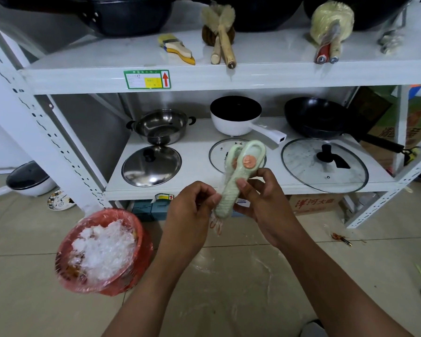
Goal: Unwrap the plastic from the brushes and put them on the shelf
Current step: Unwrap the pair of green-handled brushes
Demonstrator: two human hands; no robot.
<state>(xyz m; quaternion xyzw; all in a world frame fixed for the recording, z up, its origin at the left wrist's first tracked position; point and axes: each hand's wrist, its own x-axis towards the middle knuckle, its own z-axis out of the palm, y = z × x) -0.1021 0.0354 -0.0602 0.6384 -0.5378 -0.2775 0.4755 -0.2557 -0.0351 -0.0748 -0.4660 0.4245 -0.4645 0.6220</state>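
Observation:
A pale green brush bundle [238,176] with loop handles and orange round buttons, still in clear plastic wrap, is held upright in front of the lower shelf. My right hand [260,193] grips its middle with thumb on the front. My left hand [192,205] pinches the plastic at its lower left edge. On the upper shelf [83,69] lie yellow paint brushes [178,48], wooden-handled bristle brushes [221,35] and a plastic-wrapped brush bundle [331,27].
A red bin [131,271] lined with a bag and holding crumpled plastic stands on the floor at lower left. The lower shelf carries a steel pot [161,126], a white saucepan [236,117], a black wok [321,117] and three lids. Cardboard boxes sit beneath and right.

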